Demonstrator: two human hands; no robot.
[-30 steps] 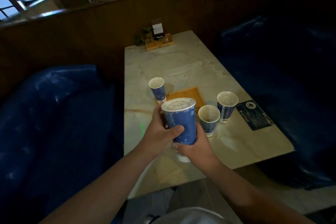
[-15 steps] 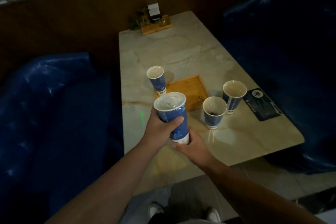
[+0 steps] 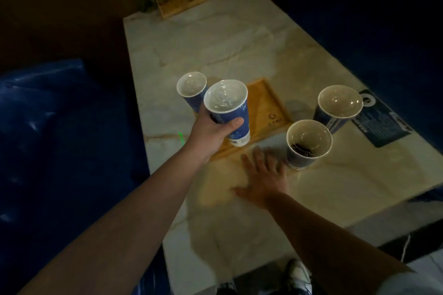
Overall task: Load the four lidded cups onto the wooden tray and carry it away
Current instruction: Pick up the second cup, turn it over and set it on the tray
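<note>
My left hand grips a tall blue lidded cup, holding it over the near left part of the wooden tray. My right hand hovers open, fingers spread, above the table just in front of the tray. A second blue cup stands at the tray's left edge, partly hidden behind the held cup. Two more cups stand on the table right of the tray: a near one with dark contents showing through its clear lid, and a far one.
The marble table runs away from me between dark blue padded benches. A dark card lies by the right edge. A wooden holder with a sign and a plant sits at the far end. My shoe shows below.
My right hand has let go of the tall cup and dropped, open, towards the table. My left hand alone has carried the cup forward over the tray. The view has tilted down and closer.
</note>
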